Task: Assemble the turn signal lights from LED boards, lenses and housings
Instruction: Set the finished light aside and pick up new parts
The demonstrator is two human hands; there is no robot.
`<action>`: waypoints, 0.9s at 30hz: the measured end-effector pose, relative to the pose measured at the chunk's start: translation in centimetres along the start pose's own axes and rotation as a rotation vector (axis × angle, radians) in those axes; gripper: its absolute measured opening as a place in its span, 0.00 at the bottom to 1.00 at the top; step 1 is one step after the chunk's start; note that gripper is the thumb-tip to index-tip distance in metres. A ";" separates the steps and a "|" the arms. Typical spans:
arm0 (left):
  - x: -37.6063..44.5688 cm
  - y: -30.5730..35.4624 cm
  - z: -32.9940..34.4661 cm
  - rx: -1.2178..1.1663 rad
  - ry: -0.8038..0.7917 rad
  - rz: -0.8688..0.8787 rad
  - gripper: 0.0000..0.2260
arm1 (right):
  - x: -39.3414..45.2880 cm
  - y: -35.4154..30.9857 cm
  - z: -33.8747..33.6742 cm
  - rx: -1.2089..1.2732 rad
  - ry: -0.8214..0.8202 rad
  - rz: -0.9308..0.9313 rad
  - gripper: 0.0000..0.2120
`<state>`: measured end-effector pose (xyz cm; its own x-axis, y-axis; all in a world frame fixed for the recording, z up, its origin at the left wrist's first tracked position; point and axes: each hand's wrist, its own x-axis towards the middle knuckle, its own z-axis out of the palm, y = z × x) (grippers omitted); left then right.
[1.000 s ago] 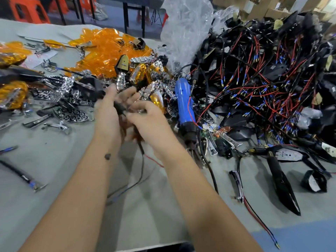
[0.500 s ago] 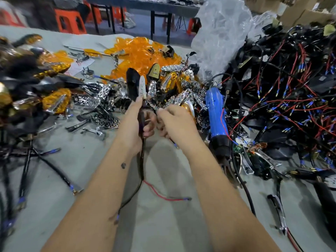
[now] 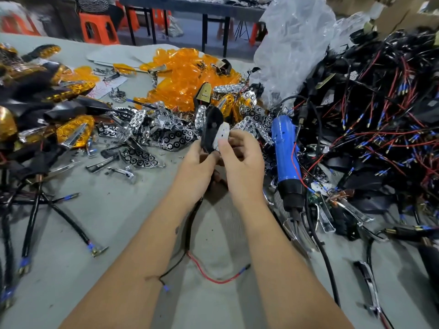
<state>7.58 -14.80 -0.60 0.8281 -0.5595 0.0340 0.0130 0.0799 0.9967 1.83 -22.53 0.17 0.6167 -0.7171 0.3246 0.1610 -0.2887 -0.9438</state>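
My left hand [image 3: 198, 168] grips a black housing [image 3: 212, 125] upright above the grey table, its black and red wires [image 3: 209, 274] trailing down onto the mat. My right hand [image 3: 242, 160] pinches a white LED board [image 3: 222, 135] against the housing's right side. Behind the hands lie a heap of chrome reflectors [image 3: 166, 129] and a pile of orange lenses [image 3: 187, 74]. Finished amber-lens lights [image 3: 73, 131] lie at the left.
A blue electric screwdriver [image 3: 286, 157] lies just right of my right hand. A big tangle of black housings with red and black wires [image 3: 370, 119] fills the right side. A clear plastic bag [image 3: 294, 41] stands behind. Loose cables [image 3: 33, 219] sprawl at the left.
Both hands rose from the table with the housing. The housing now stands higher, and my right hand has brought the white board against it. The view shifted left.
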 end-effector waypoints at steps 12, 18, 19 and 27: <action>0.3 -0.1 -0.2 -0.071 0.017 -0.021 0.15 | 0.7 0.2 -0.2 -0.025 0.011 -0.006 0.10; 0.2 0.1 -0.1 -0.138 -0.002 -0.049 0.14 | 0.7 0.4 -0.1 -0.057 0.009 -0.026 0.08; 0.2 0.1 0.0 -0.143 0.001 -0.048 0.15 | 0.6 0.5 0.0 -0.068 0.024 -0.032 0.08; 0.1 0.3 0.0 -0.122 -0.003 -0.084 0.15 | -0.1 0.4 0.4 -0.106 0.109 -0.125 0.29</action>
<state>7.65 -14.84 -0.29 0.8194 -0.5711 -0.0492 0.1506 0.1317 0.9798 2.20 -22.35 -0.28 0.5091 -0.7341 0.4494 0.1454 -0.4413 -0.8855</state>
